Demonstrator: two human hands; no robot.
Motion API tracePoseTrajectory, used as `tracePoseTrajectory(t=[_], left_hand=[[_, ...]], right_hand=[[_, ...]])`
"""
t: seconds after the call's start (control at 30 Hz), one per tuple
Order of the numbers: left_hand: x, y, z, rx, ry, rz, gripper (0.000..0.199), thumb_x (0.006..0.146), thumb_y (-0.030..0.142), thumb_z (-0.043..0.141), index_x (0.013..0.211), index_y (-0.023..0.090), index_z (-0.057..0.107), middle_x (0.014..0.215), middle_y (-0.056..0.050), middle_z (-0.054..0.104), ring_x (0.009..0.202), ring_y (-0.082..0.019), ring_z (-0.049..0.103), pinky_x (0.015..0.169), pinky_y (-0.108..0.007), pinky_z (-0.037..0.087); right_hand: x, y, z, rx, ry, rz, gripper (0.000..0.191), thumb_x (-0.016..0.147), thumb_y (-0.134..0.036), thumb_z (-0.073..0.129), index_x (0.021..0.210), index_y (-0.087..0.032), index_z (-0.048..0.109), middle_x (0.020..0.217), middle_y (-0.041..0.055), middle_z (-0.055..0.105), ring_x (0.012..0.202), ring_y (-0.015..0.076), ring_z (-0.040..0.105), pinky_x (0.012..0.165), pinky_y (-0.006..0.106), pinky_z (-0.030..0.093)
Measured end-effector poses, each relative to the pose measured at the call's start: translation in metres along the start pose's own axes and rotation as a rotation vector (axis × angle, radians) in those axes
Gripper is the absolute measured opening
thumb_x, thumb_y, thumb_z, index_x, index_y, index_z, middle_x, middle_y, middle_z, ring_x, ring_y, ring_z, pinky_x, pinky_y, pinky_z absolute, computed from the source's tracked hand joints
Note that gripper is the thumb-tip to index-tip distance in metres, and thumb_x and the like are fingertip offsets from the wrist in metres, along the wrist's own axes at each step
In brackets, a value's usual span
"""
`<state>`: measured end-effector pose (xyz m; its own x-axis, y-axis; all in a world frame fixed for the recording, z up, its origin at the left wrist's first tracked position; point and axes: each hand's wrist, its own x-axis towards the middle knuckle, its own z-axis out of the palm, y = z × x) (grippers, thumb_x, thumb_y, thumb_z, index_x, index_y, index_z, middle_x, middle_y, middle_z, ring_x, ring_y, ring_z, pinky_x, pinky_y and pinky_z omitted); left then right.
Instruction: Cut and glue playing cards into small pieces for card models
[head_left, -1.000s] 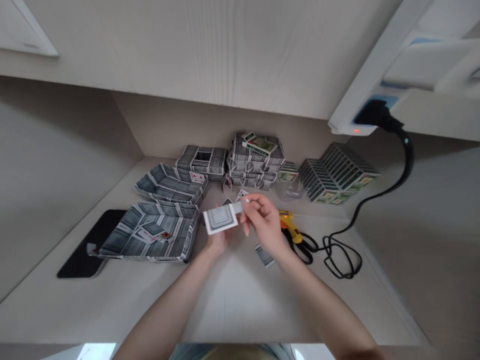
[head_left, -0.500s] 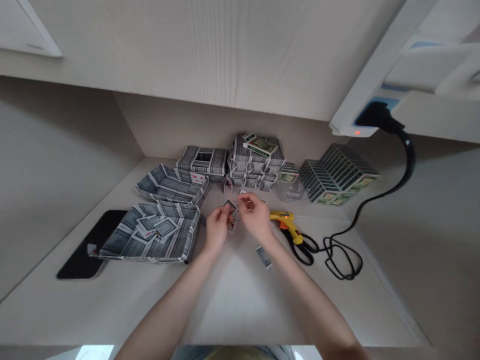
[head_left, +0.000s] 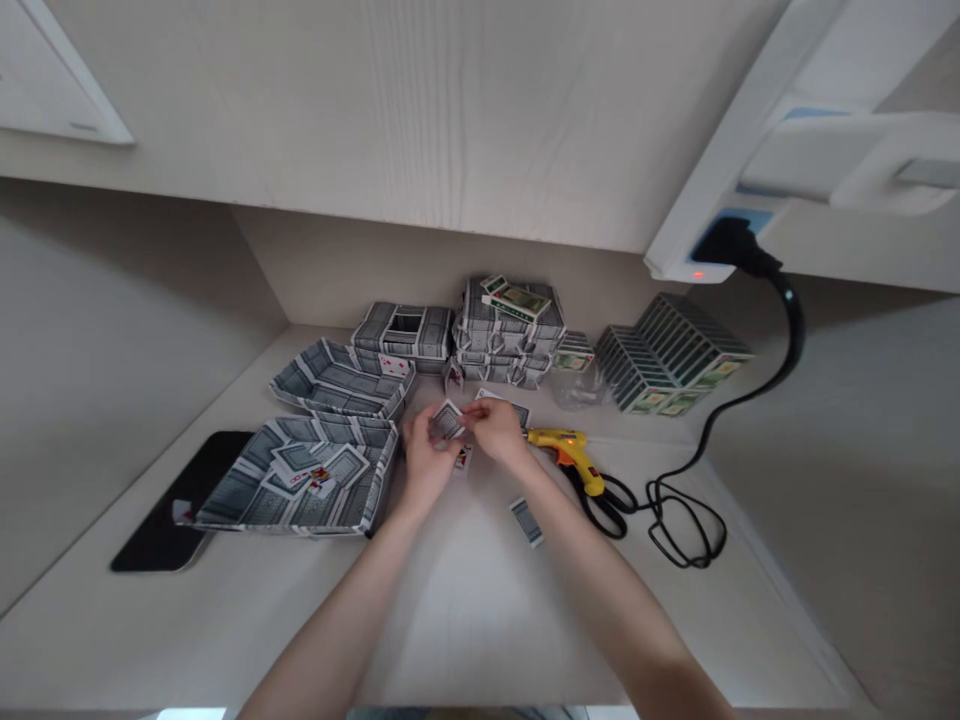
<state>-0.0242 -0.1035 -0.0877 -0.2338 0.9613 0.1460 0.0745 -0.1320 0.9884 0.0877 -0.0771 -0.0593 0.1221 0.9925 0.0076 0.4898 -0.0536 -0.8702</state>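
Between my two hands is a playing card [head_left: 448, 419], its patterned back facing up and tilted. My left hand [head_left: 426, 450] grips its left and near edges with thumb and fingers. The fingertips of my right hand [head_left: 491, 425] pinch its right side. Just below my hands a face card [head_left: 463, 460] lies on the desk. Beyond my right hand lies another card [head_left: 519, 411], partly covered by that hand. A narrow card piece [head_left: 526, 522] rests beside my right forearm. A yellow glue gun [head_left: 568, 455] lies right of my right hand.
Left stand two card-built trays, the nearer tray [head_left: 262, 500] with loose cards in it, beside a dark flat device [head_left: 161, 540]. Card-built boxes [head_left: 510, 335] line the back. Stacked card packs [head_left: 667, 360] stand right. A black cable [head_left: 701, 460] runs up to a power strip [head_left: 675, 255].
My right hand has come down and left onto the card in my left hand. The card now shows more of its back. The view has shifted slightly.
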Motion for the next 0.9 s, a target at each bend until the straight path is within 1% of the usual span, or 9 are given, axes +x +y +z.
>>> tracePoseTrajectory(t=[0.07,0.13,0.23,0.33,0.47,0.57,0.7,0.8,0.9], left_hand=[[-0.001,0.000,0.001,0.093,-0.023,0.102,0.057,0.055,0.015,0.068,0.109,0.022,0.053,0.112,-0.008,0.044,0.097,-0.019,0.052,0.077,-0.030,0.046],[-0.002,0.000,0.002,0.118,-0.040,0.134,0.058,0.058,0.018,0.068,0.113,0.022,0.052,0.112,-0.009,0.046,0.096,-0.020,0.053,0.077,-0.032,0.047],[-0.002,0.000,0.003,0.012,-0.065,0.069,0.060,0.060,0.024,0.069,0.116,0.020,0.049,0.112,-0.010,0.051,0.090,-0.018,0.056,0.080,-0.033,0.047],[-0.001,0.008,0.003,-0.188,-0.120,-0.038,0.055,0.061,0.026,0.069,0.112,0.016,0.051,0.113,-0.010,0.055,0.099,-0.018,0.055,0.090,-0.033,0.042],[-0.003,0.022,0.001,-0.536,-0.244,-0.258,0.033,0.067,0.031,0.060,0.095,0.013,0.059,0.103,-0.010,0.062,0.095,-0.020,0.059,0.088,-0.038,0.044],[-0.004,0.023,0.001,-0.662,-0.242,-0.357,0.024,0.069,0.029,0.054,0.083,0.010,0.059,0.094,-0.011,0.065,0.089,-0.022,0.062,0.085,-0.042,0.047],[-0.002,0.015,0.003,-0.609,-0.181,-0.327,0.021,0.070,0.029,0.055,0.081,0.011,0.055,0.089,-0.008,0.064,0.086,-0.020,0.062,0.084,-0.042,0.048],[0.000,0.010,0.002,-0.498,-0.161,-0.266,0.025,0.071,0.037,0.057,0.080,0.014,0.052,0.081,-0.003,0.063,0.081,-0.018,0.062,0.077,-0.038,0.051],[0.001,0.008,-0.001,-0.253,-0.125,-0.142,0.028,0.072,0.043,0.055,0.077,0.015,0.054,0.074,-0.001,0.061,0.074,-0.016,0.059,0.069,-0.032,0.050]], right_hand=[[-0.001,0.001,-0.003,0.052,0.000,0.007,0.012,0.064,-0.021,0.064,0.075,-0.016,0.065,0.068,0.0022,0.068,0.060,0.0135,0.062,0.055,0.022,0.046],[-0.003,0.000,-0.005,0.114,0.000,0.029,0.014,0.064,-0.025,0.064,0.074,-0.015,0.063,0.063,0.0011,0.065,0.052,0.0117,0.058,0.048,0.020,0.044],[-0.010,-0.003,-0.013,0.293,-0.032,0.078,0.023,0.062,-0.034,0.067,0.074,-0.015,0.060,0.053,-0.0021,0.059,0.037,0.0091,0.047,0.035,0.020,0.036],[-0.018,-0.006,-0.030,0.376,-0.027,0.041,0.033,0.060,-0.043,0.067,0.077,-0.016,0.060,0.055,-0.0027,0.057,0.034,0.0081,0.043,0.031,0.020,0.031],[-0.028,0.001,-0.065,0.085,0.085,-0.082,0.038,0.068,-0.053,0.056,0.068,-0.015,0.061,0.056,0.0001,0.058,0.041,0.0091,0.045,0.039,0.021,0.032],[-0.038,0.012,-0.094,-0.251,0.112,-0.062,0.041,0.073,-0.055,0.049,0.060,-0.017,0.058,0.050,0.0007,0.055,0.045,0.0120,0.047,0.043,0.022,0.030],[-0.053,0.029,-0.127,-0.661,0.090,0.121,0.044,0.075,-0.057,0.045,0.055,-0.019,0.057,0.055,0.0051,0.060,0.052,0.0166,0.054,0.046,0.025,0.029],[-0.061,0.045,-0.139,-0.788,0.031,0.285,0.047,0.077,-0.060,0.039,0.070,-0.019,0.061,0.067,0.0102,0.065,0.066,0.0223,0.060,0.052,0.027,0.033],[-0.063,0.059,-0.137,-0.855,0.009,0.356,0.055,0.076,-0.062,0.038,0.088,-0.012,0.060,0.084,0.0179,0.065,0.080,0.0275,0.061,0.061,0.031,0.038]])
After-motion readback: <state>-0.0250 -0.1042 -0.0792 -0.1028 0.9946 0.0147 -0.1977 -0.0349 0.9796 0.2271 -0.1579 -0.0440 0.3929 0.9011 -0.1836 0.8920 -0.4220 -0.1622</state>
